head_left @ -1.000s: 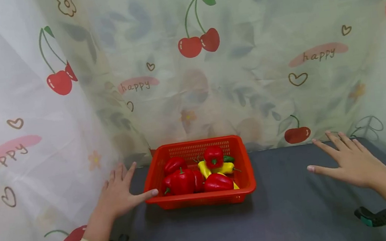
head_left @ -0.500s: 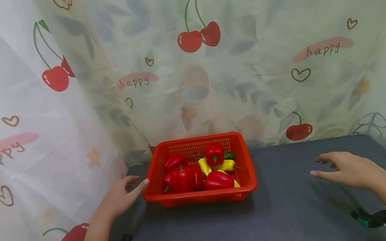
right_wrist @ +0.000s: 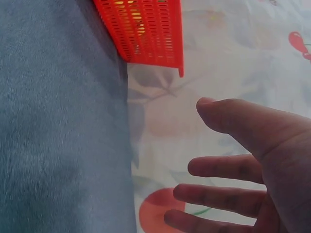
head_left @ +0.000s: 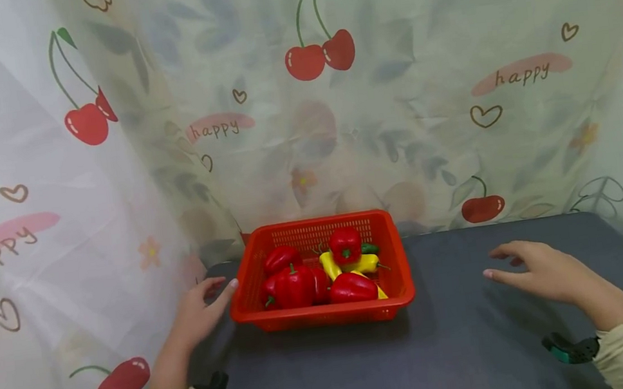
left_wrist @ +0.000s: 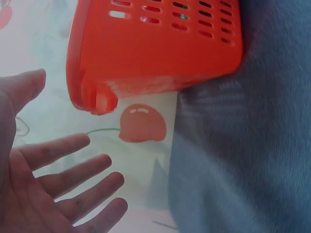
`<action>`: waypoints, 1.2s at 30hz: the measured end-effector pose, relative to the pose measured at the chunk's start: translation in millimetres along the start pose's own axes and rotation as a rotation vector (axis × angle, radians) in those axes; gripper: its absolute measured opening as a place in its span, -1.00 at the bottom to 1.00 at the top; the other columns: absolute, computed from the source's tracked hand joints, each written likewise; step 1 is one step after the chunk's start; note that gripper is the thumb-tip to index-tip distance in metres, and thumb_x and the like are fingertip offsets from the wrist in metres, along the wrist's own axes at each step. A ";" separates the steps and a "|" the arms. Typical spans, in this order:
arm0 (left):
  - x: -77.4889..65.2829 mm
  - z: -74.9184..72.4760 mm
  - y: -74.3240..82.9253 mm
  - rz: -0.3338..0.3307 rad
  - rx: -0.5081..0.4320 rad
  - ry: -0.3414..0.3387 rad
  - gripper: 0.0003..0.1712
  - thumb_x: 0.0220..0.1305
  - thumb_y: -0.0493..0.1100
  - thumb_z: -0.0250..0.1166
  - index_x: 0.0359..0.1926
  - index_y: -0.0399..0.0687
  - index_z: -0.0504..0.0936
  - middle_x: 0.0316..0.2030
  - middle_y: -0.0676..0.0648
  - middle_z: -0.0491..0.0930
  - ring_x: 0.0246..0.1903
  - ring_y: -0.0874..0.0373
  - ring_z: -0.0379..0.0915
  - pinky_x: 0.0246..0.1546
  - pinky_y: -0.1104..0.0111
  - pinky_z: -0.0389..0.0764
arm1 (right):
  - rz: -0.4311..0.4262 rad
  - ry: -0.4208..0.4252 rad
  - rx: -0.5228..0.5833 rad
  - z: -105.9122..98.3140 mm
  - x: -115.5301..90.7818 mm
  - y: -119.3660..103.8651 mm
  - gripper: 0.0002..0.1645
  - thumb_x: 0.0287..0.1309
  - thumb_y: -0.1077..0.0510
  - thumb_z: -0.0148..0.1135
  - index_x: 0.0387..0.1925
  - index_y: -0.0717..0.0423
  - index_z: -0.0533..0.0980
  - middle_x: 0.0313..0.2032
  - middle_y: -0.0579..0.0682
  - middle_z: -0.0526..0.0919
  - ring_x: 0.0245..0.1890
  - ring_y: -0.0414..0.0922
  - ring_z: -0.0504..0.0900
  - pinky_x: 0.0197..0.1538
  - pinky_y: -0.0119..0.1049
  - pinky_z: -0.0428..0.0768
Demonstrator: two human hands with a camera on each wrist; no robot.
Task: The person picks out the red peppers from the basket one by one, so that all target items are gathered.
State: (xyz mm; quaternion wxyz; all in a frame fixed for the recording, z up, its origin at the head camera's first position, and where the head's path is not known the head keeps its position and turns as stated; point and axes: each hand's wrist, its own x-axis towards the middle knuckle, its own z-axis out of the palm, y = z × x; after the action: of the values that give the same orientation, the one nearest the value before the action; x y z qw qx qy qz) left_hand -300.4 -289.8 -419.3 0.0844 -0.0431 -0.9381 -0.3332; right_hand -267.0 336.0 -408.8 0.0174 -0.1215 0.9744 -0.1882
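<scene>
A red plastic basket (head_left: pixel 326 310) with slotted walls stands on the dark grey table. In it lie several red bell peppers (head_left: pixel 293 286), yellow peppers (head_left: pixel 364 264) and part of a green one (head_left: pixel 369 248). My left hand (head_left: pixel 197 315) is just left of the basket, thumb near its rim, holding nothing. The left wrist view shows that hand (left_wrist: pixel 53 189) with fingers spread beside the basket's end wall (left_wrist: pixel 155 43). Well to the basket's right, my right hand (head_left: pixel 548 269) hovers over the table with relaxed fingers. Nothing is in its grasp in the right wrist view.
A printed curtain (head_left: pixel 423 109) with cherries and "happy" lettering hangs behind the table, and another sheet (head_left: pixel 33 254) closes in the left side. The grey table top (head_left: pixel 458 345) reaches back to the curtain. A dark strap device (head_left: pixel 572 347) sits at the right wrist.
Both hands have gone from spread, raised fingers to lower, more relaxed ones. The right hand has shifted left towards the basket. The basket keeps its place; the head view has tilted slightly.
</scene>
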 end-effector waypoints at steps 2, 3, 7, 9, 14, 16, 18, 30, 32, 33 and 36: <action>1.5 2.3 0.7 -0.018 -0.034 0.014 -0.20 0.53 0.32 0.18 0.39 -0.26 0.54 0.31 -0.35 0.61 0.25 -0.30 0.60 0.28 -0.14 0.62 | -0.003 0.014 0.008 1.5 0.6 -2.0 -0.13 0.40 -0.43 0.23 0.30 0.22 0.57 0.24 0.30 0.65 0.11 0.24 0.68 -0.05 0.20 0.68; 2.3 3.5 1.0 -0.025 -0.050 0.023 -0.21 0.53 0.31 0.18 0.39 -0.26 0.54 0.30 -0.35 0.62 0.25 -0.29 0.60 0.27 -0.13 0.62 | -0.003 0.022 0.013 2.3 0.9 -2.4 -0.14 0.40 -0.42 0.23 0.30 0.22 0.57 0.24 0.29 0.65 0.11 0.24 0.68 -0.05 0.20 0.68; 5.5 8.3 1.8 -0.046 -0.135 0.060 -0.27 0.55 0.26 0.19 0.36 -0.27 0.57 0.25 -0.34 0.66 0.22 -0.27 0.63 0.27 -0.11 0.63 | -0.014 0.054 0.035 5.9 1.8 -5.3 -0.20 0.42 -0.37 0.25 0.29 0.20 0.58 0.23 0.28 0.65 0.11 0.24 0.68 -0.06 0.20 0.68; 7.4 10.8 2.8 -0.065 -0.169 0.074 -0.28 0.55 0.25 0.20 0.35 -0.26 0.58 0.24 -0.33 0.67 0.21 -0.24 0.64 0.26 -0.07 0.63 | -0.017 0.070 0.049 7.4 2.4 -6.9 -0.22 0.42 -0.37 0.26 0.29 0.18 0.58 0.23 0.28 0.65 0.11 0.24 0.68 -0.05 0.20 0.68; 13.0 17.9 6.1 -0.124 -0.271 0.086 -0.30 0.55 0.25 0.21 0.34 -0.24 0.59 0.23 -0.32 0.67 0.18 -0.17 0.64 0.18 0.10 0.67 | -0.021 0.105 0.089 10.2 4.1 -13.1 -0.22 0.42 -0.37 0.26 0.31 0.15 0.57 0.25 0.25 0.64 0.16 0.25 0.65 0.00 0.22 0.68; 14.8 20.9 7.5 -0.153 -0.339 0.089 -0.30 0.55 0.25 0.21 0.35 -0.23 0.59 0.24 -0.33 0.66 0.17 -0.17 0.64 0.15 0.15 0.71 | -0.028 0.116 0.101 11.1 5.3 -15.4 -0.23 0.42 -0.37 0.26 0.31 0.14 0.57 0.26 0.25 0.64 0.16 0.25 0.65 0.01 0.22 0.67; 16.1 23.9 8.4 -0.180 -0.412 0.093 -0.30 0.55 0.25 0.21 0.35 -0.24 0.58 0.25 -0.34 0.64 0.15 -0.16 0.65 0.10 0.20 0.74 | -0.034 0.128 0.110 12.0 6.5 -17.6 -0.24 0.43 -0.36 0.26 0.31 0.14 0.57 0.25 0.24 0.65 0.16 0.24 0.65 0.02 0.22 0.68; 23.8 33.8 8.3 -0.277 -0.532 0.121 -0.34 0.54 0.24 0.23 0.31 -0.19 0.62 0.17 -0.28 0.65 -0.10 0.14 0.62 -0.15 0.52 0.62 | -0.048 0.176 0.151 18.4 17.8 -30.3 -0.30 0.43 -0.31 0.29 0.30 0.12 0.58 0.26 0.22 0.64 0.17 0.21 0.66 0.14 0.26 0.63; 24.9 34.8 8.3 -0.291 -0.546 0.113 -0.34 0.54 0.25 0.23 0.31 -0.19 0.62 0.13 -0.25 0.66 -0.13 0.17 0.61 -0.16 0.50 0.63 | -0.046 0.184 0.163 18.7 19.3 -34.1 -0.29 0.43 -0.32 0.28 0.30 0.11 0.59 0.27 0.22 0.63 0.18 0.21 0.65 0.17 0.27 0.62; 25.5 35.3 7.9 -0.297 -0.555 0.109 -0.33 0.54 0.25 0.23 0.32 -0.19 0.62 0.12 -0.24 0.66 -0.14 0.18 0.61 -0.16 0.49 0.63 | -0.048 0.189 0.170 18.9 19.9 -35.9 -0.29 0.43 -0.32 0.28 0.30 0.10 0.59 0.28 0.22 0.63 0.18 0.21 0.65 0.18 0.28 0.62; 26.7 36.4 7.9 -0.316 -0.585 0.099 -0.32 0.54 0.26 0.22 0.32 -0.19 0.61 0.07 -0.18 0.67 -0.17 0.21 0.60 -0.17 0.46 0.64 | -0.058 0.203 0.193 19.9 21.2 -41.3 -0.31 0.43 -0.30 0.29 0.29 0.11 0.59 0.27 0.21 0.63 0.19 0.21 0.64 0.21 0.30 0.61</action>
State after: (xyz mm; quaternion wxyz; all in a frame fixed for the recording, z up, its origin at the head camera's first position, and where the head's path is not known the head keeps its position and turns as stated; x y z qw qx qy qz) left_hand -330.3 -260.0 -437.2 0.0612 0.0965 -0.7926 -0.5989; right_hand -276.4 286.5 -411.7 -0.0754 -0.1276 0.9447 -0.2926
